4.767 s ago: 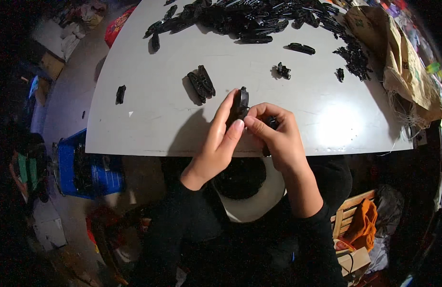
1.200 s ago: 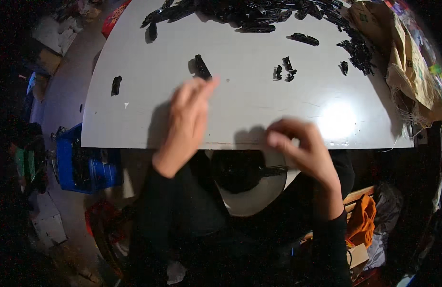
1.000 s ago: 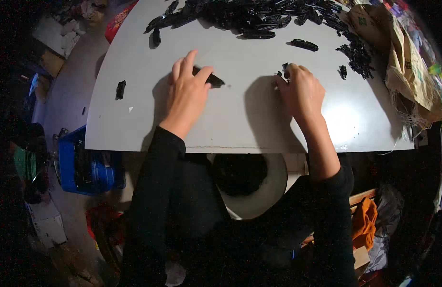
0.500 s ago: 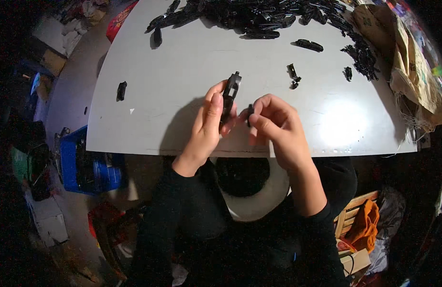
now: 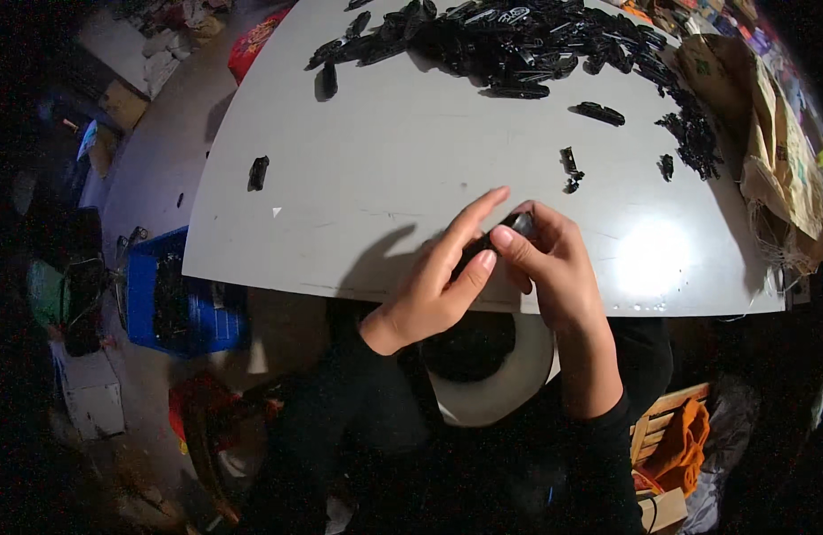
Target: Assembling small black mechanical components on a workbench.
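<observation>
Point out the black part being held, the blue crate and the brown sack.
Held black part [image 5: 481, 245]: head view, on its exposed middle.
Blue crate [image 5: 141, 299]: head view, on its left wall.
Brown sack [image 5: 772, 165]: head view, on its folded cloth.

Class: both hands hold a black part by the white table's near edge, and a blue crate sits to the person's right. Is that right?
Wrong side: the head view shows the blue crate to the person's left. The left hand and right hand do hold a black part by the near edge of the white table.
</observation>
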Demonstrator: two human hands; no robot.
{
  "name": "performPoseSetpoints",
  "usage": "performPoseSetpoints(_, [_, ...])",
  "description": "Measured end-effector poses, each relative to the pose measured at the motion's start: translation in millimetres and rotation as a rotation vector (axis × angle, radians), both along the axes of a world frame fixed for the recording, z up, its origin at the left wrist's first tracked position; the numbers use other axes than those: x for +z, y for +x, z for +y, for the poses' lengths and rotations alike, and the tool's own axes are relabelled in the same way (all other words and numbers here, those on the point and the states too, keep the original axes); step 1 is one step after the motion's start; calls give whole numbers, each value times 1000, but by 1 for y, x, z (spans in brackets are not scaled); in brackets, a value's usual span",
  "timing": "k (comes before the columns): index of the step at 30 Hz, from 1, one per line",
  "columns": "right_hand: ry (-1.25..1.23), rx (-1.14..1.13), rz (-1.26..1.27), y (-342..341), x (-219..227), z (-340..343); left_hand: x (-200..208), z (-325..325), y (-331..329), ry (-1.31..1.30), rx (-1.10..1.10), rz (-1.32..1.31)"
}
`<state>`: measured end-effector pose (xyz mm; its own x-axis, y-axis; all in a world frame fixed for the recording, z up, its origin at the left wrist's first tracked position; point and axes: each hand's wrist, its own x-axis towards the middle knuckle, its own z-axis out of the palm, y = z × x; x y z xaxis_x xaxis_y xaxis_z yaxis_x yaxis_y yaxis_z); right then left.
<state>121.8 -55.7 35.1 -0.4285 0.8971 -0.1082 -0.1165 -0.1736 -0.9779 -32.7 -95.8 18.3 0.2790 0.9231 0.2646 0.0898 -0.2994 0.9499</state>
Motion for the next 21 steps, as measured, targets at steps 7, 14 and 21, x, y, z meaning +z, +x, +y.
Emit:
performPoseSetpoints(7, [-48,-140,-43,23,-10,12,6,45,-21,-115,-98,261])
performPoseSetpoints(14, [-1,-279,-97,69,2,26,-23,216,-185,407,1000,1038])
performPoseSetpoints(21, [1,-419,-41,80,-5,38,-24,279,-144,131,852,1257])
